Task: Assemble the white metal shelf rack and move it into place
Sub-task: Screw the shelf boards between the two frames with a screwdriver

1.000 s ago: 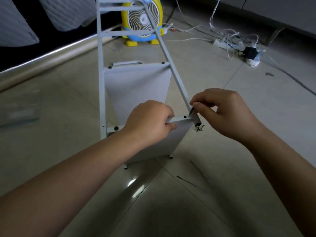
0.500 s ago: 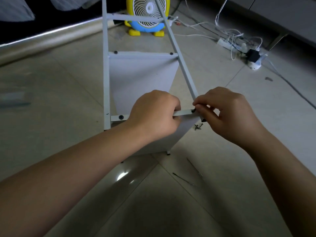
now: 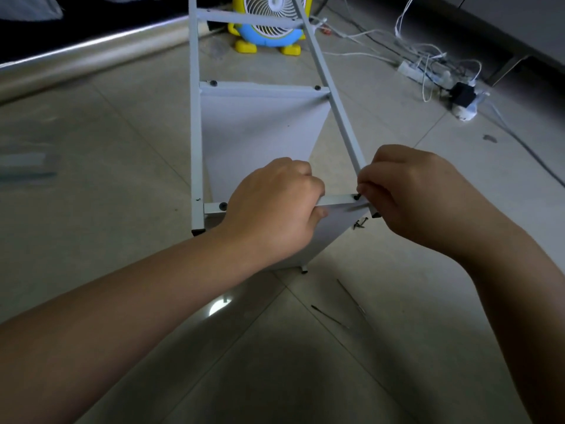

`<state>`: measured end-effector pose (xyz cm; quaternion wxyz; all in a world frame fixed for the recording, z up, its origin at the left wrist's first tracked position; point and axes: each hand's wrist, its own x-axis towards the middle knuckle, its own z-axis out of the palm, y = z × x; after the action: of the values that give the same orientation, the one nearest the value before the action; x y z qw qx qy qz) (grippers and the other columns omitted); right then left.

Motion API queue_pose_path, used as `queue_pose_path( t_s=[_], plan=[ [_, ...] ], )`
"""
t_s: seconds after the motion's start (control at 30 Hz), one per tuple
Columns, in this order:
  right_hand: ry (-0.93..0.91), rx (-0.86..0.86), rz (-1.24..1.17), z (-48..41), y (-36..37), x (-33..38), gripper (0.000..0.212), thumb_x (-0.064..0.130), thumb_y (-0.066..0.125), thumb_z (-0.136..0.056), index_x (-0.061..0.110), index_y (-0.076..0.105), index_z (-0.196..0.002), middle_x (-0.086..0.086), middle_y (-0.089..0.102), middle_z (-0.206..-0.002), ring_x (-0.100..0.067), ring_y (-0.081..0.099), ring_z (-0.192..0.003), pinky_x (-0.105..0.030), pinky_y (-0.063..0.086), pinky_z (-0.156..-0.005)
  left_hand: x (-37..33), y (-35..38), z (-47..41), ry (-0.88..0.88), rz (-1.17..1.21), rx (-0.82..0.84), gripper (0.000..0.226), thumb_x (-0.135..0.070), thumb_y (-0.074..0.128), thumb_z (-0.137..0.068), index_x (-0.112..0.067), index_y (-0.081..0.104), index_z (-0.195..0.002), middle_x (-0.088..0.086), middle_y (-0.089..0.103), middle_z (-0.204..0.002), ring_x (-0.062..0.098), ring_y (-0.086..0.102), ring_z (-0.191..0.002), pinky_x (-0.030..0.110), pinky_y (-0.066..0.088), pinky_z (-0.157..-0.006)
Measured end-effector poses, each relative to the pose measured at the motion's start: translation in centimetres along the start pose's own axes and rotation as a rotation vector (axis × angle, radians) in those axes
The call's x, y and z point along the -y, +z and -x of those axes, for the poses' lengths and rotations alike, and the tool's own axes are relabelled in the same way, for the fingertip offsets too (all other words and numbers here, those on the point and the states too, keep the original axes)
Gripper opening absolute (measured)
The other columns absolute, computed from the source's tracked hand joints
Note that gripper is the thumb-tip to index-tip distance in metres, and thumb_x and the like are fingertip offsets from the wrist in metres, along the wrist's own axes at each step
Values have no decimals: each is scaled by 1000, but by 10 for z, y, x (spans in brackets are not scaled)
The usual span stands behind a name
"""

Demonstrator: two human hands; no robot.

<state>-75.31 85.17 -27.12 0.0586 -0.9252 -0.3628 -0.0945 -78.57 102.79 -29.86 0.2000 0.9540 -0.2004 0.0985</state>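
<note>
Rack update. The white metal shelf rack (image 3: 195,133) sits dead centre on the tiled floor (image 3: 91,148), running off toward 12 o'clock and past the top edge of the view. Two shelf panels are on it: the far shelf (image 3: 260,133) bolted across the middle, and the nearest shelf (image 3: 333,228) right under my hands.

My left hand (image 3: 275,209) is curled over the front rim of the nearest shelf, fingers wrapped over the top and thumb tucked underneath, so it's a proper grip. My right hand (image 3: 419,197) is at 3 o'clock from it, fingers bunched, with the tips pinching a black screw (image 3: 356,197) at the corner where that rim meets the right upright (image 3: 336,102).

A few loose screws (image 3: 360,223) lie on the floor just below that corner. A thin dark rod (image 3: 328,316) lies at 5 o'clock. A yellow and blue fan (image 3: 269,22) stands at 12, behind the rack. A power strip (image 3: 411,70) with tangled white cables is at 1 o'clock.
</note>
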Motion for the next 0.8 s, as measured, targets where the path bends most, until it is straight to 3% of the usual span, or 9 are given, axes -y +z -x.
queue_pose_path(
  t_s=[0.07,0.2,0.27,0.37,0.53,0.67,0.8],
  plan=[
    [-10,-4,26,1,1,1,25,12,47,-80,-1,65,-66,-13,56,-66,-28,53,-49,-35,49,-44,-2,-5,1,-7,9,21,25,-26,64,-78,-5,69,-67,5,54,-62,14,38,-61,11,17,-51],
    [-63,-29,34,3,1,1,25,11,46,-81,0,64,-67,-13,56,-66,-26,53,-47,-33,48,-42,-2,-3,1,-3,-3,-25,24,-27,63,-82,-5,69,-72,4,53,-66,14,38,-65,13,17,-49],
    [-67,-52,12,6,0,0,27,10,42,-81,1,65,-69,-12,56,-66,-26,53,-48,-32,47,-41,-2,-2,0,-14,-18,-17,27,-32,56,-89,-8,69,-84,-1,48,-74,12,36,-72,15,20,-49],
    [-40,-42,20,6,0,2,14,-4,51,-73,0,64,-70,-13,56,-68,-28,53,-48,-33,47,-41,0,0,-2,-42,-10,71,31,-37,48,-93,-13,66,-102,-4,43,-84,10,33,-81,23,25,-52],
    [23,123,86,2,-2,9,21,-19,67,-60,0,61,-64,-14,54,-66,-27,51,-45,-26,42,-43,0,0,0,-37,-13,78,31,-36,49,-92,-14,66,-105,-4,42,-83,10,34,-81,25,26,-65],
    [40,90,110,1,-2,12,12,-4,60,-71,1,60,-60,-11,53,-61,-25,48,-41,-22,37,-40,-1,0,0,-42,-10,97,32,-37,47,-93,-15,65,-106,-4,44,-86,9,33,-83,24,26,-67],
    [127,4,87,0,3,20,23,14,54,-76,3,55,-56,-10,50,-55,-15,32,-39,-10,17,-43,-2,1,2,-38,6,79,32,-38,47,-93,-15,65,-108,-2,50,-91,9,33,-84,24,27,-68]
  ],
)
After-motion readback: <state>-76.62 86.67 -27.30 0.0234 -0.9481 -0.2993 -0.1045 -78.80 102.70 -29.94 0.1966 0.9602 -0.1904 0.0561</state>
